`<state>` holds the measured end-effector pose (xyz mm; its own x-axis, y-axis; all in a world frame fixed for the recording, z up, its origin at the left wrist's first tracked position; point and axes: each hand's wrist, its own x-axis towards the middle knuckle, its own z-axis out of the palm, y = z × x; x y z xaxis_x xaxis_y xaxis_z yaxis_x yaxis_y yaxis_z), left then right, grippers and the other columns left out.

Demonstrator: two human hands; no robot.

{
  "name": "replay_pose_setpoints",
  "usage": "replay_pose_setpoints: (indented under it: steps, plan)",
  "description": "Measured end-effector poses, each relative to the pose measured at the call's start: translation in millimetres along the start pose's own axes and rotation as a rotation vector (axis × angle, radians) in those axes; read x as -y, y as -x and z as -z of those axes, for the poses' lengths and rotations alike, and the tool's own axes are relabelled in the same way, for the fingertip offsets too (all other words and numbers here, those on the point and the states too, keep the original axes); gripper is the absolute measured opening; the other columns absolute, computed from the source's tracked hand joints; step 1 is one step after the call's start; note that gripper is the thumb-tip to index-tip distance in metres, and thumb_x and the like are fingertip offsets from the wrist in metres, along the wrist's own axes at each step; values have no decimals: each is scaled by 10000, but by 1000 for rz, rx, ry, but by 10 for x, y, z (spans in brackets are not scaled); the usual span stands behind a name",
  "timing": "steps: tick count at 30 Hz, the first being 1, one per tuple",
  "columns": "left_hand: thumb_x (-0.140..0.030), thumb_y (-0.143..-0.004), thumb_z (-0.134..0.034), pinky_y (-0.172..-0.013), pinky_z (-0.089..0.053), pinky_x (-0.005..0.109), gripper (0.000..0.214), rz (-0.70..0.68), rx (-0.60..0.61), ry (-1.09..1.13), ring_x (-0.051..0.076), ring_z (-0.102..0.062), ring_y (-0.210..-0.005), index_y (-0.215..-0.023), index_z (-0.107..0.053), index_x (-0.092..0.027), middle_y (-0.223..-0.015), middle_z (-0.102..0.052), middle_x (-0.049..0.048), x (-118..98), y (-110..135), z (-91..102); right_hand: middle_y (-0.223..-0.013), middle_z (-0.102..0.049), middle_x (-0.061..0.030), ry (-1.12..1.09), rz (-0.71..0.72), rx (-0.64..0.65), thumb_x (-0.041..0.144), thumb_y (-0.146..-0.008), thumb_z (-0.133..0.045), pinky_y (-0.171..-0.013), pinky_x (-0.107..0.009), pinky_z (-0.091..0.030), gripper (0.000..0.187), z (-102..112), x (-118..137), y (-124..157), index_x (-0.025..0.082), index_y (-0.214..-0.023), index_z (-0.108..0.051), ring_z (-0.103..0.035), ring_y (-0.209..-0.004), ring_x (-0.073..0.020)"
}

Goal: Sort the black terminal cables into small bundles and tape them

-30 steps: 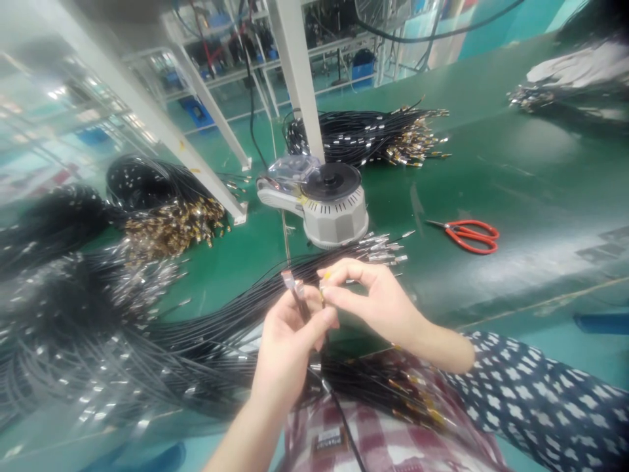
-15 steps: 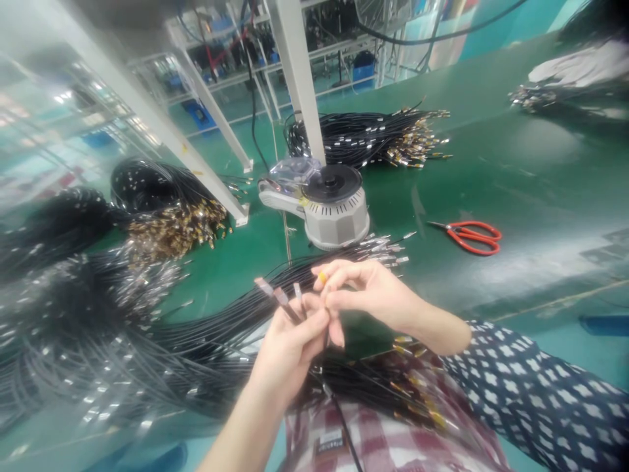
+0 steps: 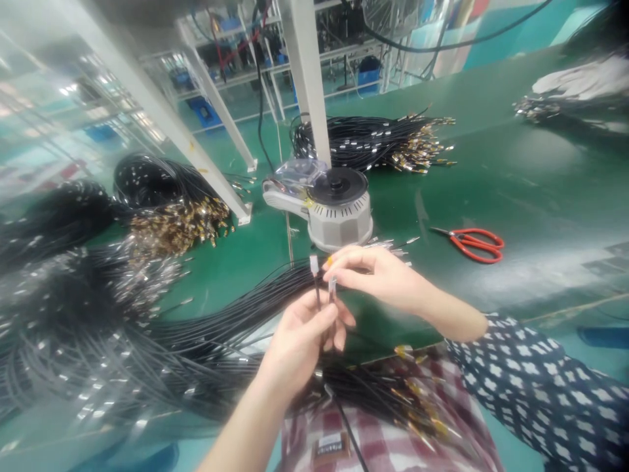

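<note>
My left hand (image 3: 304,328) is closed around black cables (image 3: 318,295), whose tips stand up above the fingers. One tip carries a pale flat end piece (image 3: 314,264); beside it rises a second, silvery cable end (image 3: 333,286). My right hand (image 3: 381,275) comes in from the right, thumb and fingers drawn together at that second end. A small yellow piece (image 3: 329,261), apparently tape, sits at its fingertip. Below both hands, a bundle of black cables with yellow-marked ends (image 3: 417,400) lies across my lap. Behind them stands a round tape dispenser (image 3: 339,216) with a black top.
Red-handled scissors (image 3: 476,245) lie right on the green table (image 3: 491,170). Cable bundles (image 3: 363,141) rest behind the dispenser, and more cable heaps (image 3: 171,223) spread on the left. White frame posts (image 3: 314,85) rise from the table. A gloved hand (image 3: 584,77) is at far right.
The cable tips in my left hand have shifted right and stand more upright. My right hand has moved slightly up and right, onto one tip. The whole view has shifted a little.
</note>
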<state>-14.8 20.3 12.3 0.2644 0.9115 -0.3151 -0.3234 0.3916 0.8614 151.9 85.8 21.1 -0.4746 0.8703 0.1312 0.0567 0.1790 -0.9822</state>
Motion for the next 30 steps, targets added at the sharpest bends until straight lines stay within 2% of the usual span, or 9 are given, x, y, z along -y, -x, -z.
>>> replay_pose_setpoints:
  steps: [3, 5, 8, 12, 15, 18, 24, 27, 30]
  plan:
    - [-342, -829, -665, -448, -339, 214, 226, -51, -87, -53, 112, -566, -473, -796, -655, -118, -697, -684, 69, 14, 16, -20, -908, -701, -55, 16, 11, -14, 238, -825, -632, -878, -333, -490, 163, -23, 46, 11, 170, -697, -705, -650, -927, -187]
    - [-326, -823, -675, -488, -408, 225, 213, -144, -187, -70, 140, -615, -572, -818, -686, -114, -753, -691, 78, 17, 26, -25, -927, -698, -53, 12, 2, -47, 228, -829, -619, -888, -341, -483, 175, -46, 43, 32, 173, -680, -692, -648, -935, -186]
    - [-305, -787, -719, -515, -420, 202, 183, -240, -303, -48, 96, -554, -579, -805, -706, -124, -713, -644, 34, 15, 36, -23, -950, -696, -54, 23, -4, -89, 229, -835, -608, -922, -352, -460, 193, -71, 33, 65, 179, -666, -687, -637, -985, -194]
    - [-308, -758, -752, -404, -236, 174, 198, -163, -220, -112, 18, -323, -412, -833, -679, -141, -643, -616, -1, 9, 46, -14, -960, -687, -58, 17, -4, -68, 229, -832, -607, -916, -346, -456, 190, -87, 41, 93, 176, -663, -679, -637, -983, -193]
    - [-298, -756, -754, -408, -234, 178, 195, -143, -170, -210, 23, -340, -429, -812, -665, -134, -704, -662, 37, 0, 62, -9, -947, -680, -57, -2, -7, -55, 225, -835, -592, -906, -340, -459, 192, -105, 36, 113, 175, -662, -658, -636, -959, -188]
    - [-270, -741, -767, -415, -248, 168, 187, -157, -150, -241, 26, -370, -457, -833, -665, -142, -731, -654, 27, -5, 76, -13, -935, -675, -56, -39, -10, -81, 240, -846, -585, -914, -339, -453, 190, -142, 20, 133, 174, -679, -646, -626, -955, -188]
    - [-227, -746, -754, -402, -222, 158, 144, -155, -162, -232, 14, -336, -427, -784, -649, -137, -614, -590, -13, -7, 66, -49, -941, -648, -50, -163, -57, -66, 353, -882, -579, -779, -306, -494, 227, -198, 32, 164, 176, -742, -607, -612, -829, -166]
    - [-242, -789, -715, -403, -211, 158, 151, -175, -212, -140, 6, -326, -406, -775, -601, -144, -625, -597, -10, -54, 54, -55, -906, -638, -38, -165, 10, -100, 433, -951, -473, -827, -303, -478, 266, -148, 49, 194, 193, -893, -571, -610, -877, -164]
    - [-237, -770, -735, -409, -220, 161, 176, -188, -238, -80, 6, -348, -407, -811, -588, -150, -642, -581, -21, -102, 46, -49, -839, -640, -23, -105, 26, -42, 475, -997, -331, -811, -299, -460, 315, -72, 85, 235, 210, -1009, -501, -598, -835, -154]
